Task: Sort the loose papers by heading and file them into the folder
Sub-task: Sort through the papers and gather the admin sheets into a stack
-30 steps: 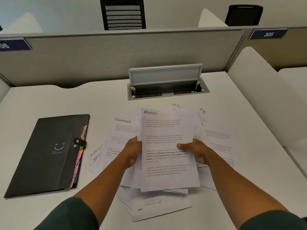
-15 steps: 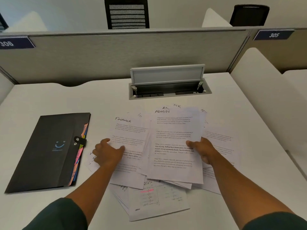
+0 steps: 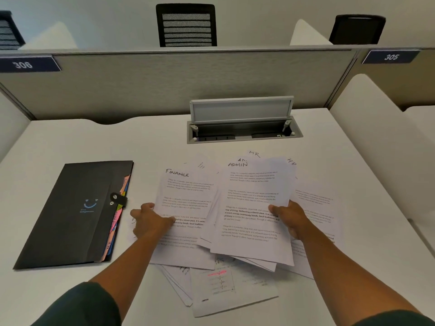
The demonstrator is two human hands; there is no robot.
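Loose white papers lie fanned in the middle of the white desk. My right hand (image 3: 290,218) grips a small stack topped by a sheet headed ADMIN (image 3: 251,203), thumb on top, held a little above the pile. My left hand (image 3: 150,221) holds the left edge of a sheet headed FINANCE (image 3: 186,203), thumb on the page. Sheets headed HR (image 3: 255,153) peek out behind the stack. A black expanding folder (image 3: 70,215) with coloured tabs lies closed at the left, apart from both hands.
An open grey cable box (image 3: 243,132) is set into the desk behind the papers. A grey partition (image 3: 188,83) closes the back, and a white side panel (image 3: 376,147) stands at the right. More sheets (image 3: 233,292) lie toward the front edge.
My left hand let go of the ADMIN stack and moved left onto the FINANCE sheet. My right hand carried the ADMIN stack slightly right and lower.
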